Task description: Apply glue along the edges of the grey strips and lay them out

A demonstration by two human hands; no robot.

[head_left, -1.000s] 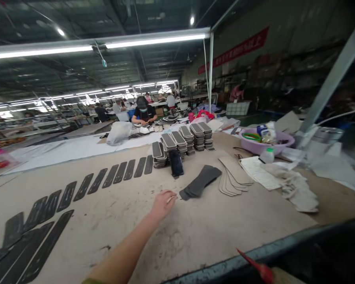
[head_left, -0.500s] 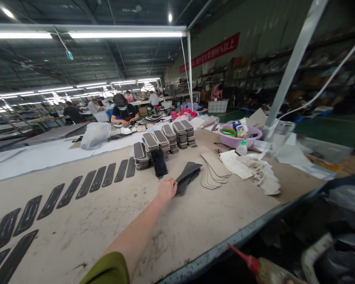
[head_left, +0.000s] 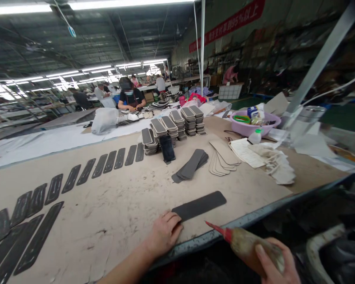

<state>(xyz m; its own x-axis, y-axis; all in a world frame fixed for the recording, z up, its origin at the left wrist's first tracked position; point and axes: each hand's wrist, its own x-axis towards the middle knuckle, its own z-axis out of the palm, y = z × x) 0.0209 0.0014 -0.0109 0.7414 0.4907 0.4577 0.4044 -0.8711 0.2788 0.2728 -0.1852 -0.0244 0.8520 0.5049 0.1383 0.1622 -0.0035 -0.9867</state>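
My left hand (head_left: 165, 230) is closed on the left end of a dark grey rounded strip (head_left: 201, 205), which lies flat near the table's front edge. In my right hand (head_left: 279, 262) is a squeeze glue bottle (head_left: 248, 246) with a cloudy body. Its pointed red nozzle (head_left: 219, 229) is just below the strip, apart from it. Beyond the strip lies a fanned pile of similar dark grey strips (head_left: 192, 163). To its right, several beige pieces with dark edges (head_left: 223, 159) are spread out.
Rows of dark strips with shiny wet-looking marks (head_left: 71, 177) line the table's left. Behind are stacks of edged strips (head_left: 168, 126) and a black phone (head_left: 167, 148). A purple basin (head_left: 254, 125), a notebook (head_left: 248, 154) and cloth (head_left: 278, 163) lie right. A co-worker (head_left: 131, 96) sits across.
My left hand has drawn one dark grey strip from the pile toward the table's front edge. My right hand has come into view with the glue bottle. The camera view has shifted downward.
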